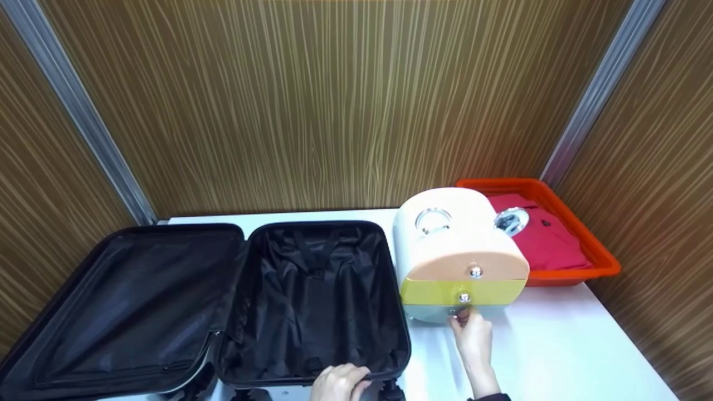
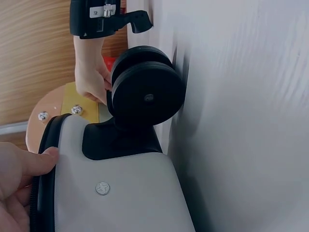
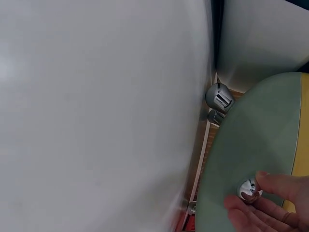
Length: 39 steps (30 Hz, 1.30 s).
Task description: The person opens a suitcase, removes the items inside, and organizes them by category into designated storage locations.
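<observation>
A black-lined suitcase (image 1: 312, 301) lies open, its lid half (image 1: 133, 312) spread to the left. My left hand (image 1: 338, 383) grips the front rim, with the thumb over the zipper edge in the left wrist view. To the right stands a small rounded cabinet (image 1: 445, 245) with peach, yellow and green drawers. My right hand (image 1: 474, 337) is at the lowest, green drawer (image 3: 256, 130), where thumb and fingers pinch its silver knob (image 3: 248, 189). The green drawer looks closed. Silver knobs also show on the peach drawer (image 1: 434, 267) and yellow drawer (image 1: 429, 291).
Behind the cabinet at the right, an orange basket (image 1: 604, 264) holds folded red cloth (image 1: 543, 239). Two round chrome rings (image 1: 433, 220) stand on the cabinet top. Black wheels (image 2: 149, 96) stick out from the suitcase's front side. Wood-grain panels enclose the white table (image 1: 562, 345).
</observation>
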Motion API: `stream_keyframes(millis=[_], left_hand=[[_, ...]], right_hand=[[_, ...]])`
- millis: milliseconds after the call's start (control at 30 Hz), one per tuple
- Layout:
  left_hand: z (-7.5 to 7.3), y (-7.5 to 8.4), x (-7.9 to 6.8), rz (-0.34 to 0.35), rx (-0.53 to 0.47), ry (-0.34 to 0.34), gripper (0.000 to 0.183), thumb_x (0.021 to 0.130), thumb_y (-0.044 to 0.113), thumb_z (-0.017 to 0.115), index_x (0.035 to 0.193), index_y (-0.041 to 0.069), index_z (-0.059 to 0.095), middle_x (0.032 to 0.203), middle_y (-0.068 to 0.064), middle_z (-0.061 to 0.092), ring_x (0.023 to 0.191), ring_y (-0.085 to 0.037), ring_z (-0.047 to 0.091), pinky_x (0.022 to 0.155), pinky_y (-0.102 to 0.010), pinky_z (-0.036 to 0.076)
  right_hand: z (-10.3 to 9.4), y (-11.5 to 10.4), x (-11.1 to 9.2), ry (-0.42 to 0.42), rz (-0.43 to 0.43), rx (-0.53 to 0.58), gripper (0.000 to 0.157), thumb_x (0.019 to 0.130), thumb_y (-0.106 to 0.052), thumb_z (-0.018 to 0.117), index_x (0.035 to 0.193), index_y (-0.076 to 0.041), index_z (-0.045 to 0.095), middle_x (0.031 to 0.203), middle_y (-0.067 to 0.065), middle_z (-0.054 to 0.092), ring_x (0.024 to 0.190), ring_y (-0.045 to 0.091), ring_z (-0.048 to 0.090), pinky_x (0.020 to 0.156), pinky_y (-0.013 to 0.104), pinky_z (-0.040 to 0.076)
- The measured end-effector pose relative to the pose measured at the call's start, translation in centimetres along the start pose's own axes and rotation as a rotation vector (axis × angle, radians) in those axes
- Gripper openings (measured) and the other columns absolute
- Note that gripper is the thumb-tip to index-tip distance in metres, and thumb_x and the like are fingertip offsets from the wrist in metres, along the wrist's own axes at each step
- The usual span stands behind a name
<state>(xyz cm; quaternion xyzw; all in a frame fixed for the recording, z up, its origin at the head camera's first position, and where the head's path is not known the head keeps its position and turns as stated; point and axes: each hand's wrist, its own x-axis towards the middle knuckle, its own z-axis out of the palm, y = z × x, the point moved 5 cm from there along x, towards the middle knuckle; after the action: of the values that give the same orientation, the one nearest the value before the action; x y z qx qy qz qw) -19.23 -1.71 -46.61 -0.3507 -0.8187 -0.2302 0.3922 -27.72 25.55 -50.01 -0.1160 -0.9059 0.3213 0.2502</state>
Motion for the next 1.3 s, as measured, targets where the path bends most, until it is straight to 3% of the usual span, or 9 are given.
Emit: stream_keyframes(millis=[267, 433, 500, 600, 700, 800, 1033, 1133, 1300], left_hand=[[0.0, 0.0, -0.2, 0.019, 0.055, 0.029, 0.019, 0.059, 0.022, 0.071, 0.073, 0.016, 0.062, 0.064, 0.008, 0.056, 0.058, -0.006, 0.054, 0.056, -0.018, 0.039], [-0.4, -0.2, -0.6, 0.041, 0.025, 0.000, 0.019, 0.065, 0.020, 0.071, 0.080, 0.012, 0.065, 0.070, 0.005, 0.059, 0.063, -0.008, 0.056, 0.059, -0.018, 0.041], [-0.9, -0.5, -0.9, 0.065, -0.003, 0.042, 0.013, 0.078, 0.021, 0.064, 0.083, 0.009, 0.065, 0.072, 0.002, 0.059, 0.064, -0.010, 0.056, 0.060, -0.020, 0.042], [-1.9, -1.1, -1.4, 0.123, -0.006, 0.174, 0.029, 0.092, 0.025, 0.046, 0.082, 0.005, 0.064, 0.073, -0.001, 0.059, 0.063, -0.013, 0.056, 0.059, -0.023, 0.042], [-3.3, -2.0, -2.2, 0.151, 0.019, 0.301, 0.038, 0.094, 0.029, 0.040, 0.080, 0.001, 0.063, 0.072, -0.004, 0.059, 0.061, -0.016, 0.056, 0.056, -0.025, 0.042], [-4.8, -3.1, -3.1, 0.131, 0.068, 0.350, 0.039, 0.093, 0.031, 0.043, 0.079, 0.000, 0.063, 0.072, -0.005, 0.059, 0.061, -0.018, 0.056, 0.055, -0.028, 0.043], [-6.7, -5.3, -5.4, -0.075, 0.124, 0.251, 0.044, 0.092, 0.041, 0.041, 0.083, 0.007, 0.067, 0.078, 0.001, 0.061, 0.068, -0.013, 0.058, 0.064, -0.031, 0.043], [-6.5, -5.7, -5.7, -0.045, 0.119, 0.277, 0.043, 0.092, 0.039, 0.041, 0.081, 0.006, 0.068, 0.074, -0.001, 0.059, 0.063, -0.014, 0.055, 0.060, -0.031, 0.042], [-6.1, -6.1, -5.1, 0.065, 0.104, 0.459, 0.042, 0.091, 0.034, 0.044, 0.068, 0.006, 0.065, 0.062, 0.000, 0.053, 0.052, -0.013, 0.048, 0.055, -0.024, 0.035]], right_hand=[[0.1, -0.5, 0.0, -0.038, -0.021, -0.033, 0.015, 0.073, -0.006, 0.067, 0.076, 0.005, 0.058, 0.070, 0.017, 0.062, 0.064, 0.031, 0.061, 0.058, 0.040, 0.049], [-1.5, -2.0, -0.2, -0.087, -0.021, -0.090, 0.023, 0.074, -0.013, 0.069, 0.083, 0.007, 0.060, 0.077, 0.021, 0.063, 0.067, 0.033, 0.061, 0.058, 0.041, 0.048], [-2.8, -3.2, -0.2, -0.054, -0.043, -0.087, 0.025, 0.074, -0.014, 0.069, 0.086, 0.006, 0.061, 0.080, 0.021, 0.064, 0.067, 0.033, 0.062, 0.057, 0.042, 0.048], [-5.4, -5.6, 0.1, 0.066, -0.130, -0.057, 0.021, 0.074, -0.012, 0.070, 0.087, 0.003, 0.062, 0.080, 0.020, 0.064, 0.067, 0.031, 0.062, 0.057, 0.042, 0.049], [-7.9, -8.0, 0.6, 0.213, -0.256, -0.019, 0.019, 0.072, -0.007, 0.071, 0.087, 0.002, 0.062, 0.078, 0.018, 0.064, 0.067, 0.031, 0.060, 0.058, 0.041, 0.048], [-9.6, -9.9, 1.5, 0.295, -0.370, 0.029, 0.025, 0.071, -0.003, 0.072, 0.094, 0.002, 0.063, 0.087, 0.016, 0.064, 0.079, 0.029, 0.060, 0.068, 0.039, 0.048], [-10.3, -10.9, 3.8, 0.218, -0.428, -0.023, 0.050, 0.070, -0.005, 0.073, 0.117, -0.004, 0.056, 0.124, 0.016, 0.050, 0.114, 0.030, 0.043, 0.080, 0.045, 0.045], [-9.9, -10.5, 4.5, 0.178, -0.422, -0.056, 0.050, 0.071, -0.007, 0.073, 0.119, -0.007, 0.056, 0.126, 0.019, 0.047, 0.117, 0.033, 0.040, 0.078, 0.047, 0.045], [-9.1, -10.0, 4.9, 0.200, -0.435, -0.058, 0.047, 0.070, -0.009, 0.074, 0.115, -0.008, 0.060, 0.121, 0.021, 0.050, 0.116, 0.037, 0.041, 0.079, 0.049, 0.044]])
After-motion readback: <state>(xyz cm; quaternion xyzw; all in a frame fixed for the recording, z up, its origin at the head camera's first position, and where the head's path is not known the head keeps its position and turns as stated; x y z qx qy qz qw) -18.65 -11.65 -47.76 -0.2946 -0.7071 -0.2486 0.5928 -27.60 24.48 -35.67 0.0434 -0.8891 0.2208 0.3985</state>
